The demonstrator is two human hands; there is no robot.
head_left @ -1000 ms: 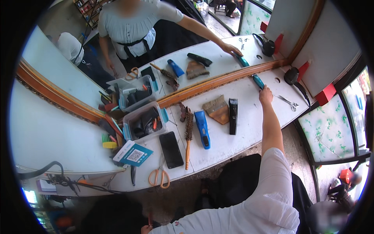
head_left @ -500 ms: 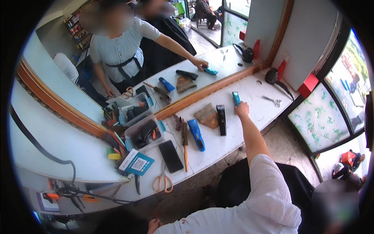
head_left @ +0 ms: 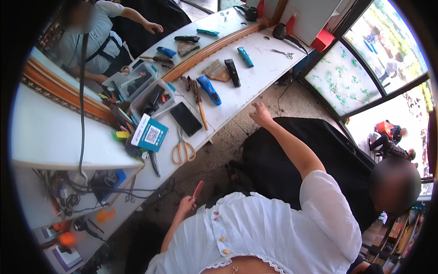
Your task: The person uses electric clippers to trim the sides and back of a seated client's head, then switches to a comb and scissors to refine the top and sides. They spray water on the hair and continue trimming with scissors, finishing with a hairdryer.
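Observation:
My right hand (head_left: 261, 114) hangs off the counter's front edge, over the floor, with its fingers apart and nothing in them. Closest to it on the counter are a blue hair clipper (head_left: 209, 90), a black hair clipper (head_left: 232, 73) and a teal hair clipper (head_left: 245, 56), lying in a slanting row. Low in front of my body, my left hand (head_left: 186, 205) is closed around a pinkish-red comb (head_left: 198, 188), which points upward. Beside my right arm, a black cape (head_left: 296, 146) covers a seated person.
The white counter (head_left: 262, 75) runs below a framed mirror. On it lie orange-handled scissors (head_left: 183, 151), a black phone (head_left: 186, 118), a wooden-handled brush (head_left: 203, 116), silver scissors (head_left: 283, 53) and a hair dryer (head_left: 287, 34). A clear bin (head_left: 169, 101) holds tools. Cables (head_left: 137, 194) hang at left.
My right hand has let go of the teal clipper and drawn back from the counter. The comb in my left hand has come into sight. The view has shifted.

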